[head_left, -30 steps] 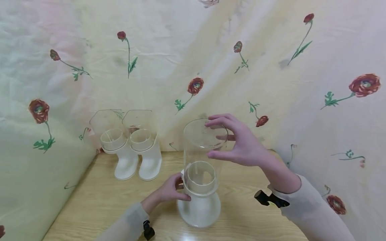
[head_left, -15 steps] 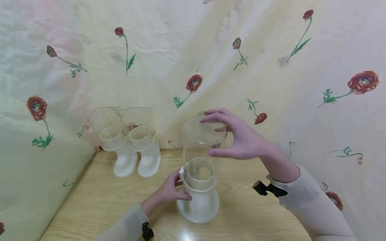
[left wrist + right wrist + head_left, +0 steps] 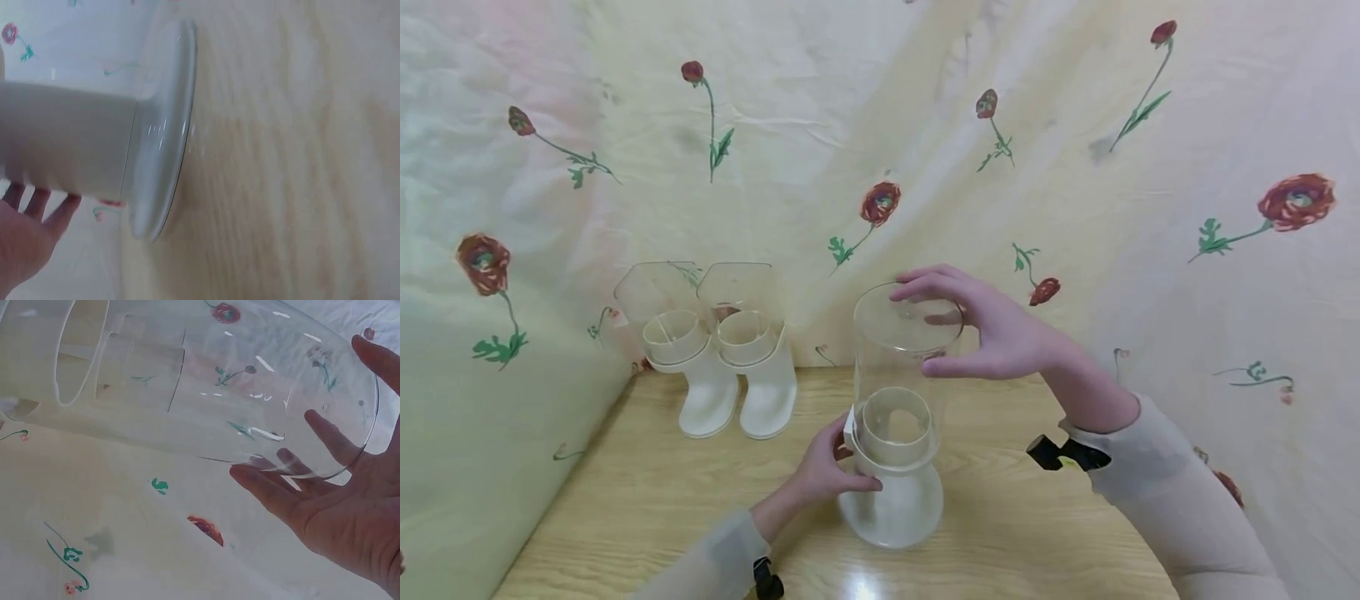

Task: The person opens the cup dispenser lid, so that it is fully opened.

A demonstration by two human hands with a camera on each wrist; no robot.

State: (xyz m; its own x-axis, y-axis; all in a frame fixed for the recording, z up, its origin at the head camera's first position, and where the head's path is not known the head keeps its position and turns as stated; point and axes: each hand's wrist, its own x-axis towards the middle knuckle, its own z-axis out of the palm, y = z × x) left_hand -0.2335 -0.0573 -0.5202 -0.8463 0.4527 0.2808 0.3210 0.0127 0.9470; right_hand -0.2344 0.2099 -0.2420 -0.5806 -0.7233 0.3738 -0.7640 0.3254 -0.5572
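A tall clear cylinder (image 3: 883,367) stands upright on a white pedestal (image 3: 891,512) with a round foot, and an off-white ring (image 3: 895,450) shows inside it. My left hand (image 3: 823,467) holds the pedestal's upper part from the left, thumb across the front. In the left wrist view its fingers touch the white column (image 3: 62,137). Up at the open rim, my right hand (image 3: 1000,329) grips the cylinder from the right, fingers over the far side and thumb at the near side. The right wrist view shows some of its fingers (image 3: 331,437) through the clear wall.
Two white stands (image 3: 709,404) (image 3: 769,400) with slanted clear shields and off-white rings stand side by side at the back left. Wood-grain table (image 3: 662,500) lies beneath. A flower-printed cloth (image 3: 805,150) hangs behind and along the sides.
The head view has tipped slightly, so everything sits higher. My right hand's fingers and thumb have spread a little farther around the rim. My left hand stays on the pedestal.
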